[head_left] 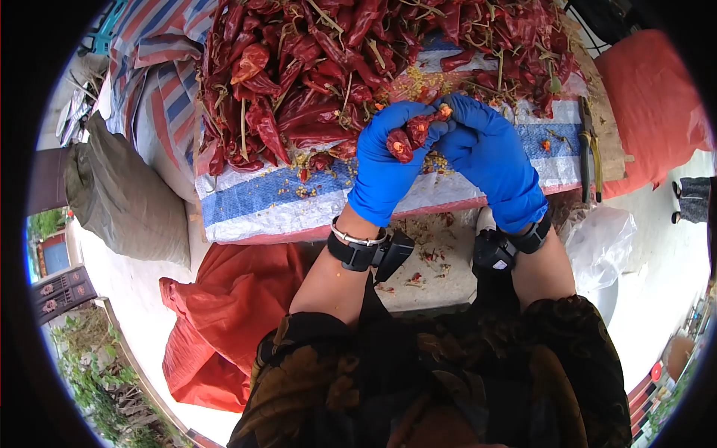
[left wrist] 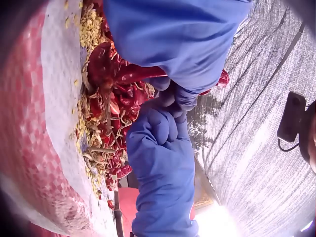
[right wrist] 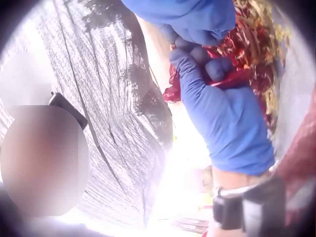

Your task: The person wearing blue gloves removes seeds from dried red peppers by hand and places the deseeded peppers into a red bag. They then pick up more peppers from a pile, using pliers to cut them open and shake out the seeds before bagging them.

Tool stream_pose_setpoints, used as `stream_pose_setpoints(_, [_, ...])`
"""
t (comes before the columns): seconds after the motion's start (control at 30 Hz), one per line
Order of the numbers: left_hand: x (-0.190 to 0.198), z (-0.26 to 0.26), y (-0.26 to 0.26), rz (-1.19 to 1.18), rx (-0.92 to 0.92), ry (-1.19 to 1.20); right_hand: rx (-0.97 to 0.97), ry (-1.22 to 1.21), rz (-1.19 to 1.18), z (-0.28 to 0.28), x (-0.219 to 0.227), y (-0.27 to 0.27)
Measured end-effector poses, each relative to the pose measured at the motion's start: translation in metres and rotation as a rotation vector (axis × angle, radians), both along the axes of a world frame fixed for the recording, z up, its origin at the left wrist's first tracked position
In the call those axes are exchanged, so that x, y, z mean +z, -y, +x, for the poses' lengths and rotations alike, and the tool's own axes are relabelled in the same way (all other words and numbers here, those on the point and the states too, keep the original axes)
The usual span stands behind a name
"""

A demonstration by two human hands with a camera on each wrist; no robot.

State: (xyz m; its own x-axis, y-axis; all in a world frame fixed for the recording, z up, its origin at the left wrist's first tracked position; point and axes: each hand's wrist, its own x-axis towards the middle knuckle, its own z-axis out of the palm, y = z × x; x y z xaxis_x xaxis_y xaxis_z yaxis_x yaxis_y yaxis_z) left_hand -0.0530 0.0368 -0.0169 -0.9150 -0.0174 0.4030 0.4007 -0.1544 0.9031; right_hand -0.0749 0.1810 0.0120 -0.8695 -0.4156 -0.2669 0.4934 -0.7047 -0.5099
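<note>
Both hands wear blue gloves and meet over the near part of the table. My left hand point(head_left: 385, 164) has its fingers curled round dried red chili peppers point(head_left: 400, 146), whose torn ends show orange inside. In the right wrist view, a wrinkled red chili pepper point(right wrist: 237, 78) lies across the left palm. My right hand point(head_left: 493, 160) closes against the left fingertips and pinches a chili pepper at its pale orange end point(head_left: 445, 111); the fingertips are partly hidden. Just beyond the hands lies a big heap of dried chili peppers point(head_left: 314, 82) with stems.
A striped woven sheet point(head_left: 246, 213) covers the table, with loose seeds scattered on it. Tongs-like tool point(head_left: 590, 157) lies at the right edge. Red sacks point(head_left: 216, 321) stand lower left and a red bag point(head_left: 653, 112) at right. A grey-green sack point(head_left: 127, 194) stands on the left.
</note>
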Motion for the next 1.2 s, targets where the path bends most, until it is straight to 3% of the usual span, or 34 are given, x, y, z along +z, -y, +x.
stream_pose_setpoints(0.07, [0.003, 0.002, 0.000, 0.172, -0.090, 0.180, 0.131, 0.100, -0.137, -0.002, -0.006, 0.000])
stream_pose_setpoints(0.2, [-0.001, -0.002, -0.004, 0.245, -0.082, 0.226, 0.012, 0.002, -0.219, 0.005, -0.009, 0.006])
stream_pose_setpoints(0.27, [-0.003, -0.004, -0.008, 0.151, 0.004, 0.126, -0.248, -0.146, 0.312, 0.007, 0.005, 0.007])
stream_pose_setpoints(0.6, [0.011, -0.004, 0.000, 0.276, -0.120, 0.381, -0.267, -0.086, 0.284, 0.003, 0.005, 0.003])
stream_pose_setpoints(0.67, [0.010, -0.002, 0.011, 0.269, -0.268, 0.459, -0.458, -0.215, 0.233, -0.013, 0.007, -0.017])
stream_pose_setpoints(0.8, [0.019, -0.008, 0.023, 0.286, -0.331, 0.550, -0.631, -0.400, 0.482, -0.027, 0.010, -0.054])
stream_pose_setpoints(0.87, [0.013, -0.011, 0.020, 0.364, -0.330, 0.546, -0.421, -0.461, 0.982, -0.020, 0.014, -0.033])
stream_pose_setpoints(0.93, [0.017, -0.012, 0.018, 0.411, -0.327, 0.551, -0.349, -0.596, 0.859, -0.020, 0.006, -0.022])
stream_pose_setpoints(1.0, [0.016, -0.014, 0.017, 0.475, -0.329, 0.553, -0.296, -0.693, 1.109, -0.021, 0.006, -0.027])
stream_pose_setpoints(1.13, [0.002, -0.018, 0.024, 0.520, -0.251, 0.480, -0.555, -0.907, 1.346, -0.043, -0.010, -0.064])
stream_pose_setpoints(1.2, [-0.003, -0.017, 0.028, 0.623, -0.227, 0.456, -0.535, -0.922, 1.349, -0.047, -0.021, -0.068])
